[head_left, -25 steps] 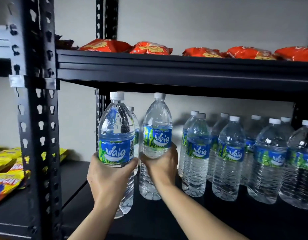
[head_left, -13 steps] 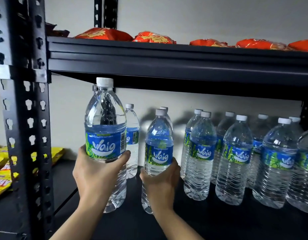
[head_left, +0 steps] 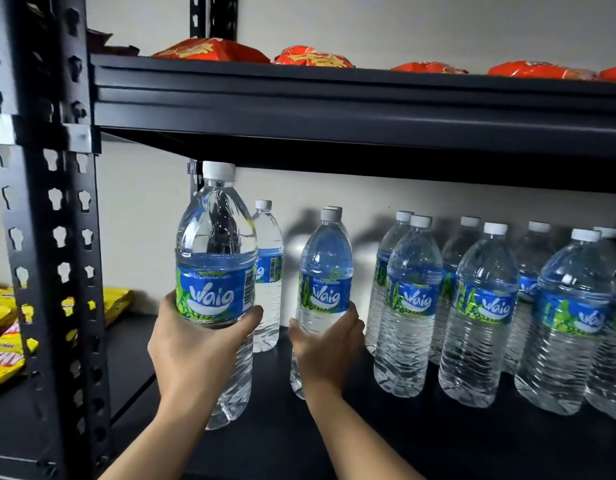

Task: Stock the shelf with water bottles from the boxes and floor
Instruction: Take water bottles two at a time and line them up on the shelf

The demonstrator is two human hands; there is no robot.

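Left hand (head_left: 195, 344) is wrapping its fingers round the left bottle (head_left: 214, 265), centre-left of the frame, gripping just under the label. Base is sitting low over the front of the shelf deck (head_left: 334, 441); cannot tell if it is touching. Right hand (head_left: 325, 344) is curling round the right bottle (head_left: 325, 271) at frame centre, in the gap between a lone back bottle (head_left: 266, 271) and the standing row (head_left: 479, 306) at right.

Risks, as I am judging them: the left bottle's cap is riding close under the upper shelf beam (head_left: 334, 109), so a lift could be knocking it there. Setting the right bottle down crooked could be nudging the row just beside it and toppling several.

Deck is looking smooth, dark and matte. Orange snack bags (head_left: 209, 51) are lying along the top of the frame, yellow packets (head_left: 2, 327) at far left beyond the punched black upright (head_left: 50, 237). Pale wall (head_left: 143, 220) is showing behind.
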